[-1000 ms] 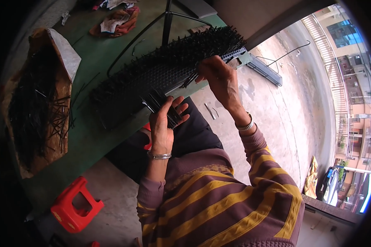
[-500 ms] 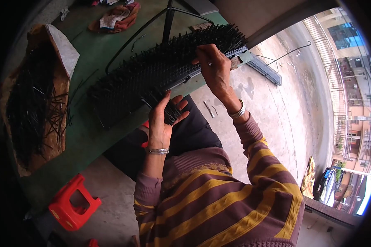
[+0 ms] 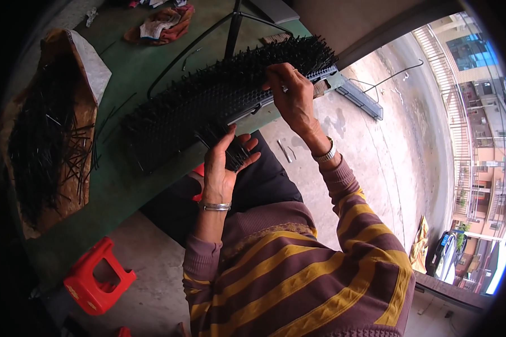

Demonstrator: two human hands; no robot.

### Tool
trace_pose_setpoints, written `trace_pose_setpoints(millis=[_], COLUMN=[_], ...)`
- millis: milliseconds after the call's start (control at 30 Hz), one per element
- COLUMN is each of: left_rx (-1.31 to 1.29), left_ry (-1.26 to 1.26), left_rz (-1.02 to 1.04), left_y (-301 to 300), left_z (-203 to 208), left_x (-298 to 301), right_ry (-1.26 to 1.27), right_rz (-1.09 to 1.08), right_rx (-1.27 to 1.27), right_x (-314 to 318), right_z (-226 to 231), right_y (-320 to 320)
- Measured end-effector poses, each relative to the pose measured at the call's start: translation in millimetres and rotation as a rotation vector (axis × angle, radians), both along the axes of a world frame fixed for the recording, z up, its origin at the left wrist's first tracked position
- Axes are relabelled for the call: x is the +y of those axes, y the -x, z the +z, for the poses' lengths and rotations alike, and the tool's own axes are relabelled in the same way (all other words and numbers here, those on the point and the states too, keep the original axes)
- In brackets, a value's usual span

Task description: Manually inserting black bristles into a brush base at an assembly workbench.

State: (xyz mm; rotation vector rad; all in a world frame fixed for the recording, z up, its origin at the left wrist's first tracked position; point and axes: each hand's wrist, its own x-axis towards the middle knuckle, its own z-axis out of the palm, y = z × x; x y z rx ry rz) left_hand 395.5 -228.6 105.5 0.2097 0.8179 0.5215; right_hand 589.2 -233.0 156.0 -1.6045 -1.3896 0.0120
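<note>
Nearest, the left hand (image 3: 222,168) clasps a small bundle of thin black plastic spikes (image 3: 230,150) above the lap. Beyond it, the right hand (image 3: 291,95) pinches the top edge of the long black bristled strip (image 3: 219,104) lying across the green table (image 3: 118,185).

Green table (image 3: 123,185) under spiked black strip (image 3: 219,101), pin-filled sack (image 3: 45,129), rags (image 3: 160,22).

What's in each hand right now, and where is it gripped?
Left hand clasps a bundle of black spikes around its middle. Right hand pinches at the long spiked strip near its right end; whether it holds a spike cannot be told.
</note>
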Motion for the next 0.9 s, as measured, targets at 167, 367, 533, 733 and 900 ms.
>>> trace_pose_setpoints(millis=[167,367,533,733,900], left_rx=[0.007,0.001,-0.030,-0.047,-0.049], left_ry=[0.009,0.026,0.033,0.029,0.021], left_rz=[0.000,0.015,0.027,0.028,0.031], left_y=[1.1,2.8,5.5,7.4,7.0], left_z=[1.8,-3.1,-5.3,-4.5,-2.5], left_x=[-0.8,-0.8,-1.0,-1.0,-2.8], right_ry=[0.031,0.103,0.103,0.143,0.189], right_rz=[0.099,0.186,0.122,0.053,0.032], right_rx=[-0.001,-0.101,-0.025,-0.034,-0.066], right_x=[1.3,9.6,10.9,11.2,18.3], right_z=[1.8,8.4,4.6,0.4,-6.7], right_y=[-2.6,-12.6,-5.8,-5.3,-10.9])
